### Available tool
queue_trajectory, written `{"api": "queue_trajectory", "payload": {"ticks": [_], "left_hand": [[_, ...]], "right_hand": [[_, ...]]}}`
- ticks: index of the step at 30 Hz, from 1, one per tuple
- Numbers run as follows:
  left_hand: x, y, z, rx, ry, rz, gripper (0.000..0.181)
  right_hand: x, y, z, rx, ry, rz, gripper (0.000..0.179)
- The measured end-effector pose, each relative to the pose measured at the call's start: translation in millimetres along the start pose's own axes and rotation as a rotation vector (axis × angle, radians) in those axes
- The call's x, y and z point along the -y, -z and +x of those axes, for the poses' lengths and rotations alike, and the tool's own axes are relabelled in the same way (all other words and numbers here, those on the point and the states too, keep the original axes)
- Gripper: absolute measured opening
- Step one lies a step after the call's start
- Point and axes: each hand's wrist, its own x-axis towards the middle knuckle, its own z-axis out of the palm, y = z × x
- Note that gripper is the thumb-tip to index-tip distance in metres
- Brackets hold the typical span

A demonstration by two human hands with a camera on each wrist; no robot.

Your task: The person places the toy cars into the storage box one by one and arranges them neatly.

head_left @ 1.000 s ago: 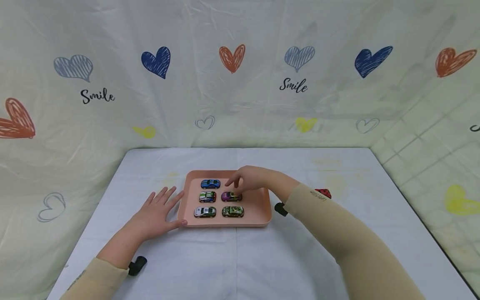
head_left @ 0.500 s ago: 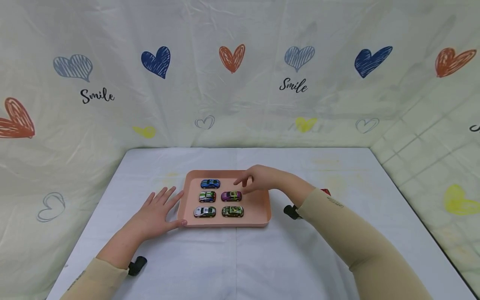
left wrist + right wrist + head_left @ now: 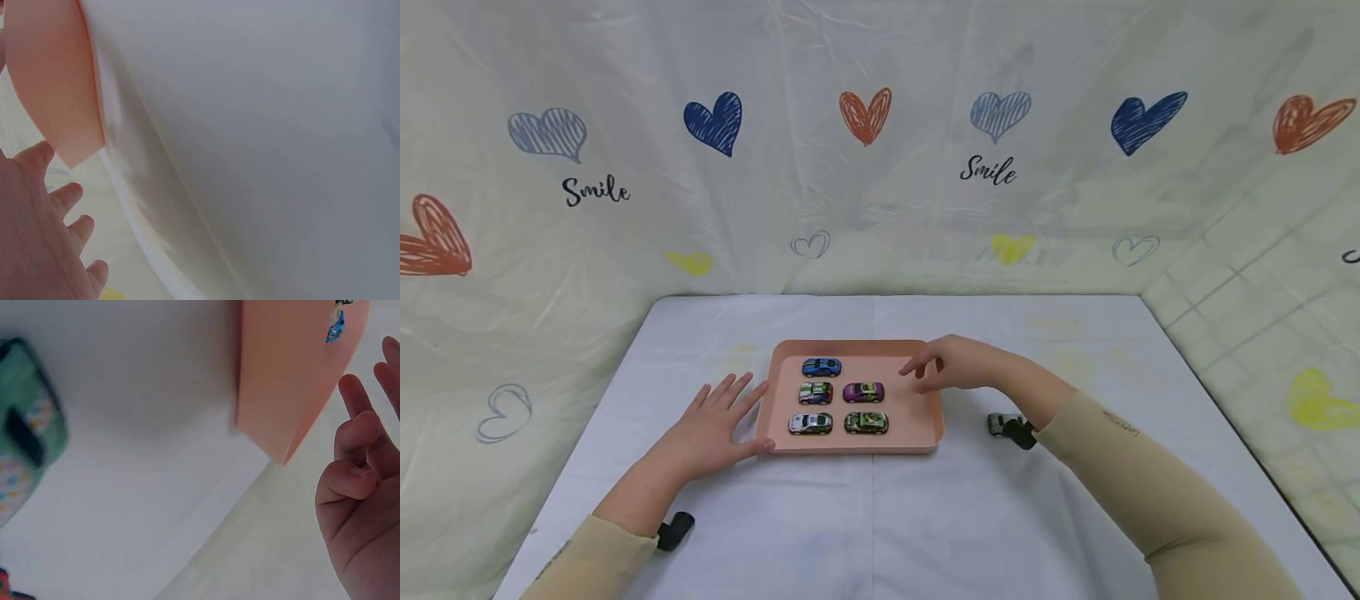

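Pale plastic sheeting [image 3: 910, 208] printed with blue, red and yellow hearts and the word "Smile" hangs behind your table [image 3: 880, 525], which wears a white, lightly creased cloth. Past your right wrist lies a pale toy car [image 3: 1002, 424], partly hidden by the black wrist camera [image 3: 1019, 433]. Your right wrist view also catches a blurred green toy [image 3: 37, 434] with pastel patches and a sliver of something red [image 3: 5, 584], both cropped.

Before you sits a shallow pink rectangular tray [image 3: 913, 425], carrying five toy cars toward its left and middle: a blue one [image 3: 822, 367] at the back; a white-and-green one [image 3: 815, 393] beside a purple-and-yellow one [image 3: 863, 392]; and, nearest you, a silver-white one [image 3: 810, 424] beside a green camouflage-patterned one [image 3: 866, 423].

Your left hand [image 3: 718, 429] is spread, its thumb touching the tray's near left corner. Your right hand [image 3: 958, 362] hangs over the tray's right side, fingers loosely bent, pinching nothing, apart from the purple-and-yellow car.
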Motion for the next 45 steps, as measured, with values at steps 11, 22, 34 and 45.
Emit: {"api": "queue_trajectory", "payload": {"ticks": [11,22,34,45], "left_hand": [[3.0,-2.9,2.7,0.016,0.002,0.020,0.099],[2.8,-5.7,0.1,0.030,0.015,0.016,0.097],[0.4,-0.9,-0.9,0.015,0.006,0.014,0.096],[1.1,-0.9,0.2,0.023,0.009,0.015,0.098]], "right_hand": [[-32,0,-42.0,-0.013,-0.047,-0.028,0.036],[-59,-4,-83.7,-0.029,-0.117,0.021,0.033],[-72,-12,-95.9,-0.021,-0.181,0.005,0.033],[-70,-18,-99.4,-0.016,-0.228,-0.060,0.031]]}}
